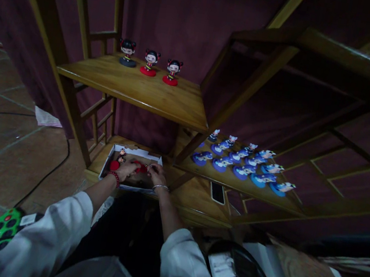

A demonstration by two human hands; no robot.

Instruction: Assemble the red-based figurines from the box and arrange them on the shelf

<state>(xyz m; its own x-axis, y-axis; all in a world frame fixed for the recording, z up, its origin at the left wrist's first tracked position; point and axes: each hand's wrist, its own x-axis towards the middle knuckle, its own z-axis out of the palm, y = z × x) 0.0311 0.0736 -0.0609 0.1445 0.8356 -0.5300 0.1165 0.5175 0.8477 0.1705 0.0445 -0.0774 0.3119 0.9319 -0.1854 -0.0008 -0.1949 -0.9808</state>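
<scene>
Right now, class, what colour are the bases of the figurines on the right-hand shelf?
Blue: the figurines sit on blue bases, seen in the head view.

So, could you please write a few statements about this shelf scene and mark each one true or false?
1. Three figurines stand on the upper shelf. True.
2. Both hands reach into the box: left hand, right hand. True.
3. The figures on the right-hand shelf have red bases. False: the blue figures have blue bases.
4. A phone lies inside the box. False: it lies on the lower shelf, outside it.

Red figurine (140, 167), white-rimmed box (133, 152)
</scene>
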